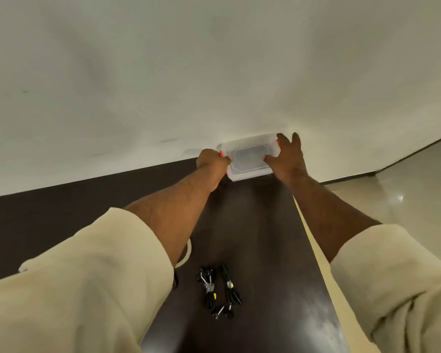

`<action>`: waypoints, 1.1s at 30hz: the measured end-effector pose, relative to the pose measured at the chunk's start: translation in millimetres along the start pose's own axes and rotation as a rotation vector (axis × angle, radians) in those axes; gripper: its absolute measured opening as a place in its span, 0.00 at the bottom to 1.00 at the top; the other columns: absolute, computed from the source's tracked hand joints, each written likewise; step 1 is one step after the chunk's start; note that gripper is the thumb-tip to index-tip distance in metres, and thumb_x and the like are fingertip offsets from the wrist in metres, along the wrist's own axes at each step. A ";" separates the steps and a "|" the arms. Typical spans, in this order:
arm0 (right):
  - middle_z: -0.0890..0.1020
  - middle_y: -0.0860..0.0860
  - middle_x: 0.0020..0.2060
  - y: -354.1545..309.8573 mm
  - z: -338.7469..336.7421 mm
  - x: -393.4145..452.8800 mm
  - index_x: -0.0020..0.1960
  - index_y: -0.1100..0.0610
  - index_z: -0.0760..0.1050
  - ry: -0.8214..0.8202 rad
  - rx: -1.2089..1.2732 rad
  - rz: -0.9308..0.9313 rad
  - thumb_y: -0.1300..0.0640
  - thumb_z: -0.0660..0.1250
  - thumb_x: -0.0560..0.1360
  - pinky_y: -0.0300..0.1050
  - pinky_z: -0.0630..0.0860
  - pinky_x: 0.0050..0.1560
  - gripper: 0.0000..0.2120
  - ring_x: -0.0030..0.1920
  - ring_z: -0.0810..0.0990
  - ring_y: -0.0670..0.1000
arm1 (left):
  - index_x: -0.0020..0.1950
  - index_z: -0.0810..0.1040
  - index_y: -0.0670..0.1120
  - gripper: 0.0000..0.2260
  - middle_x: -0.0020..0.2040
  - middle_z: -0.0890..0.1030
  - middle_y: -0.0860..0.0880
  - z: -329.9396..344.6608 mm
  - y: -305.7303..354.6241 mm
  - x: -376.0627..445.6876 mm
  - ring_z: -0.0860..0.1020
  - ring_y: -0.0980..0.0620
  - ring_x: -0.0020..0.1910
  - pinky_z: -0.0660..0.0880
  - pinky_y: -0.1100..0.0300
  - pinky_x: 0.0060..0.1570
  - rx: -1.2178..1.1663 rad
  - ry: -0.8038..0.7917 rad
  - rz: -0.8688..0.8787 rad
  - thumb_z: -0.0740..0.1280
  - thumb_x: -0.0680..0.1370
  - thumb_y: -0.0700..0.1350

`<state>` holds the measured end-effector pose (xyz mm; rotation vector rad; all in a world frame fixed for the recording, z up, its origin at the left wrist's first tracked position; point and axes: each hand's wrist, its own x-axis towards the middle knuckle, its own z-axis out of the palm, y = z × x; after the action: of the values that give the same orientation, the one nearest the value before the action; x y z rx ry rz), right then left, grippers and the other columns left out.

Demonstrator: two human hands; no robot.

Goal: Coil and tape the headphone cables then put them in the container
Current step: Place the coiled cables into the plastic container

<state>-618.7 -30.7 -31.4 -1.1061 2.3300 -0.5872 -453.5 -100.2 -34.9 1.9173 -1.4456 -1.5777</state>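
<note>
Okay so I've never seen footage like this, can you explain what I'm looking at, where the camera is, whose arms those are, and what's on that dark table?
There is no machine here. The one picture comes from a wide-angle camera worn on a person's head, looking forward and down, so the arms are that person's own. Both reach to a clear plastic container with a lid and red clips, at the far edge of the dark table by the wall. The left hand has a grip on its left end; the right hand spreads over its right end. Nearer the person lie two bundles of black headphone cables, touched by neither hand.
</note>
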 end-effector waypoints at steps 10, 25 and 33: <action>0.82 0.56 0.52 -12.4 4.4 -38.1 0.56 0.60 0.79 0.102 0.503 0.153 0.56 0.69 0.74 0.45 0.74 0.52 0.13 0.47 0.77 0.49 | 0.58 0.80 0.43 0.12 0.47 0.84 0.46 -49.0 -34.6 -36.0 0.83 0.47 0.44 0.81 0.53 0.46 -0.254 -0.059 0.075 0.71 0.74 0.36; 0.84 0.59 0.35 -24.7 124.5 -389.1 0.35 0.46 0.84 -0.287 0.611 0.223 0.59 0.68 0.76 0.57 0.82 0.45 0.14 0.35 0.80 0.54 | 0.57 0.81 0.37 0.11 0.49 0.85 0.40 -216.4 -320.4 -292.6 0.84 0.45 0.42 0.82 0.55 0.36 -0.551 0.028 -0.201 0.68 0.75 0.31; 0.83 0.55 0.37 -18.1 164.4 -420.3 0.51 0.65 0.81 -0.225 0.601 0.380 0.68 0.65 0.76 0.47 0.82 0.39 0.07 0.36 0.81 0.52 | 0.58 0.80 0.38 0.11 0.49 0.84 0.40 -226.3 -385.6 -295.0 0.85 0.43 0.44 0.82 0.48 0.43 -0.550 0.009 -0.363 0.69 0.76 0.33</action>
<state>-279.0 266.5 -47.5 -0.4157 1.9023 -0.8798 -36.0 234.6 -55.3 1.8931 -0.5737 -1.8635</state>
